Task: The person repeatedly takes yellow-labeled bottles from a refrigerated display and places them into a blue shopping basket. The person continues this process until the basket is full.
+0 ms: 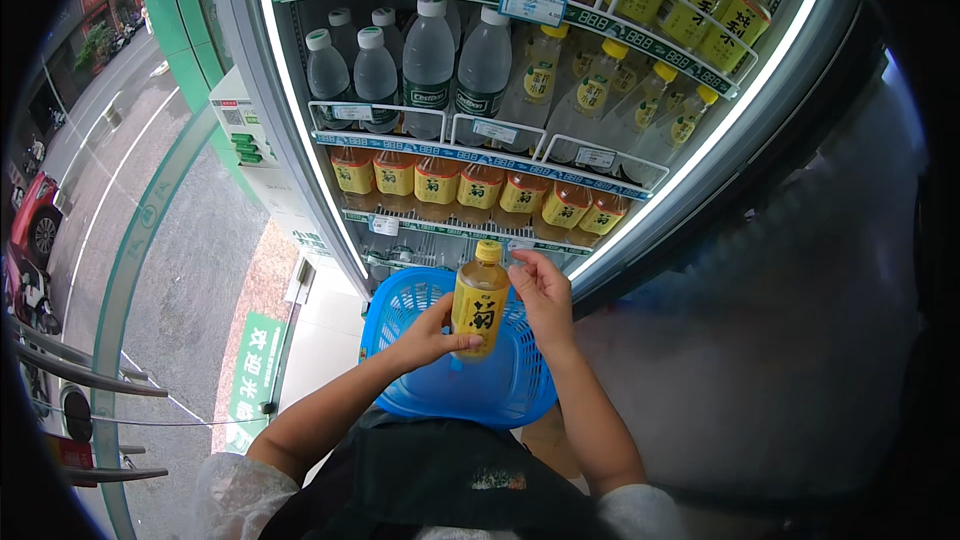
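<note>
Yellow-labelled bottle [480, 312] upright in the left hand [432, 338], blue basket [378, 380] right under it, cooler in front.

So, left to right: green-edged glass [122, 285] curves down the far side, then a pale floor strip [335, 315] leaves a bit of a gap before the basket's left rim. Left hand's wrapped round the bottle's lower half, thumb across the label. Bottle's over the basket, its yellow cap just short of the lower shelf edge [450, 228], where amber bottles [436, 185] stand packed side by side. Right hand [543, 288] is loosely bent with fingertips just beside the cap; can't tell if they touch. Bit of room between its palm and the bottle. Past that, the cooler's lit right edge [715, 125] slants up and away.
</note>
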Demonstrator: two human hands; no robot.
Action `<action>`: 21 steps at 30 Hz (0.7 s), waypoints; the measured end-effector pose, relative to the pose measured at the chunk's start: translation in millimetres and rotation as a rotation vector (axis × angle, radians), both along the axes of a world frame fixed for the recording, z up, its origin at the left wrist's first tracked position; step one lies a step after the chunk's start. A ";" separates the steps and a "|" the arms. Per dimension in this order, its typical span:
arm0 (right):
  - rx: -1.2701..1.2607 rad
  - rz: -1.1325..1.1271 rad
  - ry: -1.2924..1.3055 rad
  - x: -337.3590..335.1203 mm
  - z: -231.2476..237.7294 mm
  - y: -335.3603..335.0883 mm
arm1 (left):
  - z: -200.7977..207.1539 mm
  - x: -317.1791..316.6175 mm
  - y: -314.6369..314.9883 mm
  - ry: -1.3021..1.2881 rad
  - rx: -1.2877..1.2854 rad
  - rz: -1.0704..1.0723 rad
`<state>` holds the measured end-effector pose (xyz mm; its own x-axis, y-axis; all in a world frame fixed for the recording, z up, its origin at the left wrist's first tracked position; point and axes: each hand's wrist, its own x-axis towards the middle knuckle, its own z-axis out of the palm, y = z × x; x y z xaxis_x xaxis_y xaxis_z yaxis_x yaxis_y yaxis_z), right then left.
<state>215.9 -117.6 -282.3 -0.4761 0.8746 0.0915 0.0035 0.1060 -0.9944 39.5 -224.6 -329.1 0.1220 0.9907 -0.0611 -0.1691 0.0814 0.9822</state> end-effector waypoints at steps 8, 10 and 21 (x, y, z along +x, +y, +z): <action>0.339 0.011 -0.209 -14.2 4.4 -31.6 | 42.3 -20.0 24.4 0.381 0.107 0.128; 0.362 0.050 -0.187 -16.1 40.7 -25.0 | 70.7 -25.2 28.7 0.503 0.215 0.155; 0.776 0.053 0.213 -51.4 278.7 43.5 | 297.8 -46.3 84.8 0.914 1.158 0.643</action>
